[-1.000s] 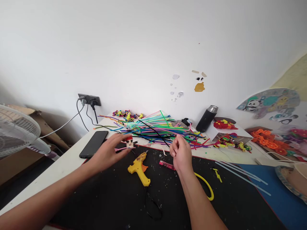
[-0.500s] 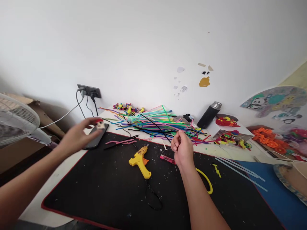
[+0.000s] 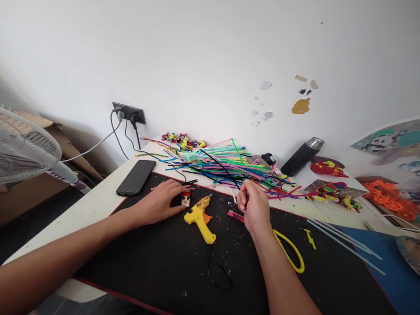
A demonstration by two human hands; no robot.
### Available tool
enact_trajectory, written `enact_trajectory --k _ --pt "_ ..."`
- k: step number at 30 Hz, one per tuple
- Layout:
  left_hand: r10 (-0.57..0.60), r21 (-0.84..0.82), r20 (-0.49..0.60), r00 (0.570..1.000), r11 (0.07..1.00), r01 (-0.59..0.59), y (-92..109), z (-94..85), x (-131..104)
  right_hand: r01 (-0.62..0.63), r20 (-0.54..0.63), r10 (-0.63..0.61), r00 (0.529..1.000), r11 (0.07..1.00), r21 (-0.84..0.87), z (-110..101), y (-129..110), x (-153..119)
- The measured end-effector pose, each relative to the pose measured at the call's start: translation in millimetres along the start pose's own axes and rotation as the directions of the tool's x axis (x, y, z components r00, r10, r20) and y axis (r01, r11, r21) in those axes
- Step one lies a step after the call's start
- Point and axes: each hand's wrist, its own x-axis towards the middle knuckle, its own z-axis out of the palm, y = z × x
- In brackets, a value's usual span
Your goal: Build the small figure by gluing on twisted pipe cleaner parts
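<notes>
My left hand [image 3: 159,201] rests low over the black mat [image 3: 157,262]. Its thumb and forefinger are closed around a small doll head [image 3: 185,200] with a pale face, dark eyes and a red top. Just to the right of that head lies a yellow glue gun [image 3: 201,218], nozzle pointing away from me. My right hand [image 3: 256,205] is held above the mat, fingers curled in against the thumb; whatever may be inside them is hidden. Beneath it a pink-red tool [image 3: 235,215] is partly covered. A yellow loop-shaped handle [image 3: 297,258] shows beside my right forearm.
Loose pipe cleaners [image 3: 223,162] in many colours are heaped along the wall. A phone [image 3: 136,177] lies at the left, near a fan [image 3: 26,148]. At the right are a dark flask [image 3: 302,157], pale glue sticks [image 3: 348,245] and a yellow scrap [image 3: 309,239].
My left hand has come down and right, bringing the doll head from above the phone to the mat beside the glue gun. My right hand stays curled. The view has shifted slightly.
</notes>
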Motion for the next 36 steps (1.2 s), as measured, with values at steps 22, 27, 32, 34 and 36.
enact_trajectory --k 22,27,32,34,36 --pt "-0.005 0.012 0.02 1.0 1.0 0.004 -9.1 3.6 -6.7 -0.02 0.105 0.044 0.993 0.975 -0.219 2.8 22.4 -5.1" --pt "0.006 0.005 0.01 1.0 1.0 -0.006 -9.5 -0.5 -8.8 -0.011 0.103 0.037 0.994 0.97 -0.242 2.7 23.1 -5.6" --pt "0.007 -0.022 0.004 1.0 1.0 -0.007 -9.1 -8.0 -9.8 0.002 0.102 0.025 0.994 0.967 -0.253 3.0 21.8 -5.9" --pt "-0.002 -0.028 -0.011 1.0 1.0 0.002 -8.5 -9.6 -10.0 0.003 0.104 0.023 0.994 0.969 -0.247 3.0 21.4 -6.0" --pt "-0.012 -0.037 -0.03 0.999 0.999 0.011 -7.9 -10.7 -10.1 0.006 0.106 0.021 0.994 0.969 -0.248 2.9 21.1 -6.0"
